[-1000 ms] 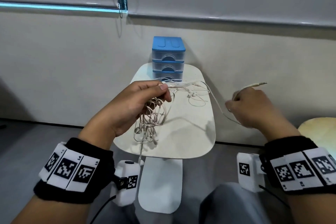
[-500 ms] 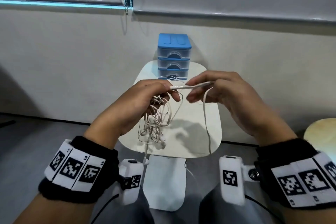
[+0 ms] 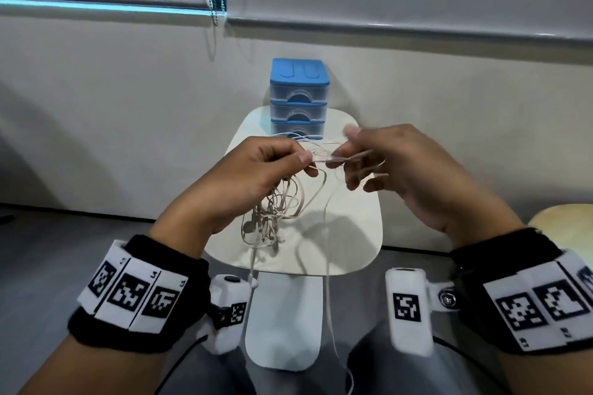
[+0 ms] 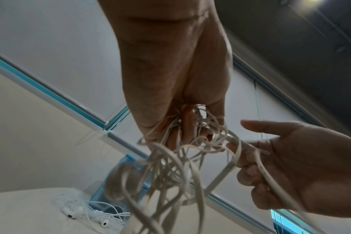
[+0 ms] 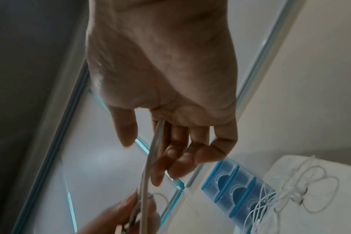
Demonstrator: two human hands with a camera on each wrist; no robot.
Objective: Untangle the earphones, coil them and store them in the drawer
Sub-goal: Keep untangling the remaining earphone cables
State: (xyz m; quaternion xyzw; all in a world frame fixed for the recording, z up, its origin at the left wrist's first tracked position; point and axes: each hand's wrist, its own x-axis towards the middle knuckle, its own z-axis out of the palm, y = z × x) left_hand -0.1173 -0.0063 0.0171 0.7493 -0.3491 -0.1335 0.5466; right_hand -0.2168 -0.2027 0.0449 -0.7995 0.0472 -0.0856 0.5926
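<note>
Earphones (image 3: 272, 212), a beige flat-cord set, hang in a tangled bunch above the middle of the white tabletop (image 3: 359, 234), held up by both hands. On the left, the left hand (image 3: 253, 176) is clenched around the top of the tangle, thumb pinching the cords against curled fingers, and the loops droop below it toward the tabletop's near edge. One long strand falls past that near edge toward the floor. To the right, the right hand (image 3: 404, 176) has the cord pinched between thumb and fingers just beside the left hand's fingertips; in the right wrist view the strand runs along its fingers (image 5: 176, 152), which are loosely bent. A second pair of white earphones (image 4: 86, 213) lies loose on the tabletop near the far edge, touching the front of the blue drawer unit (image 3: 299, 96). That unit stands at the far edge against the wall, three clear drawers stacked, all pushed in; what lies inside them cannot be made out.
</note>
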